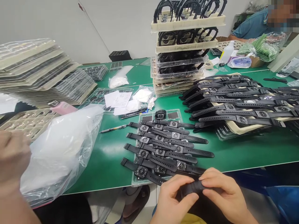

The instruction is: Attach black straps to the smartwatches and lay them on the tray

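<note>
Over green matting (105, 165), both hands (175, 199) pinch a strap (193, 188) (black; rubber).

Matt black rubber watch straps (161, 160), glossy green tabletop (107, 165)

The only view, worn on the head, looks forward and down across a green workbench (105, 165) from its near edge, close above the left hand (174, 199) and right hand (225, 194); the wide frame's edges appear somewhat bent.

Left hand (174, 199) and right hand (224, 193) around a black watch strap (193, 187)
</note>
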`<state>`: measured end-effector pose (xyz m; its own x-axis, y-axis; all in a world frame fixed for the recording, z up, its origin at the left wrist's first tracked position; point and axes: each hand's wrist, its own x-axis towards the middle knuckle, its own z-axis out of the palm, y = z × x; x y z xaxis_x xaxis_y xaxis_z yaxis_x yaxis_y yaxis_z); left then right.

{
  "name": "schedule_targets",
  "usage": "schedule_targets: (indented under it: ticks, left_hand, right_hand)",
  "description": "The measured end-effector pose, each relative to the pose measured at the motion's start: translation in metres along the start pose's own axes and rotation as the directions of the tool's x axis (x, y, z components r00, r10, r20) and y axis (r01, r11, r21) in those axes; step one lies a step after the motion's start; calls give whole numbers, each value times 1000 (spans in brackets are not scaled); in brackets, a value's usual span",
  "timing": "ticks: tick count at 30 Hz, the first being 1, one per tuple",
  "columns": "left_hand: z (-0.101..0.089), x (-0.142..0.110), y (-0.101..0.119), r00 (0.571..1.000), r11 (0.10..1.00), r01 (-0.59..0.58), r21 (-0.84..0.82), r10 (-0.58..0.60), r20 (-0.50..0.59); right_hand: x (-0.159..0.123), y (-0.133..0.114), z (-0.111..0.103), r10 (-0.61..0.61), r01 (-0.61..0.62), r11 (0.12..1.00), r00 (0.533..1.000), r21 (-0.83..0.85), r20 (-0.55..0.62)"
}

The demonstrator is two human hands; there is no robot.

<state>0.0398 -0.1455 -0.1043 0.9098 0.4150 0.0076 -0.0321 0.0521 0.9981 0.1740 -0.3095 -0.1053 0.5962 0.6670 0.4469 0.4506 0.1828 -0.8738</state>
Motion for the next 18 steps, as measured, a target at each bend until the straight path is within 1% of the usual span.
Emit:
schedule_targets:
  ticks: [2,4,6,10,11,13,15,18]
  left_hand:
    - [-1,2,-1,1000,999,18,30,-18,0]
    - [-1,2,-2,999,999,30,13,-30,-16]
    - [0,3,-1,1000,1000,1,-7,-2,-26]
    - [-1,8,6,994,994,-105,21,105,-4]
    - [-1,9,8,994,994,-106,39,106,5]
    - [-1,9,8,998,996,-67,54,66,17]
    - [-1,7,3,1000,999,-29,23,29,9]
    - [-1,4,-4,996,997,-70,-32,69,-52]
  right_hand:
    - [0,1,1,8,-8,1000,1000,-3,28]
    - [-1,2,2,-2,3,1000,998,-11,60]
    - [-1,3,4,-11,12,1000,998,-18,69]
    - [-1,3,7,-12,13,1000,998,-10,64]
    - [-1,2,8,-15,16,1000,998,-10,53]
    - [0,1,10,-27,27,1000,1000,-9,5]
    - [2,-1,11,-31,31,999,999,-10,-35]
    - [4,-1,12,-21,21,1000,1000,-3,9]
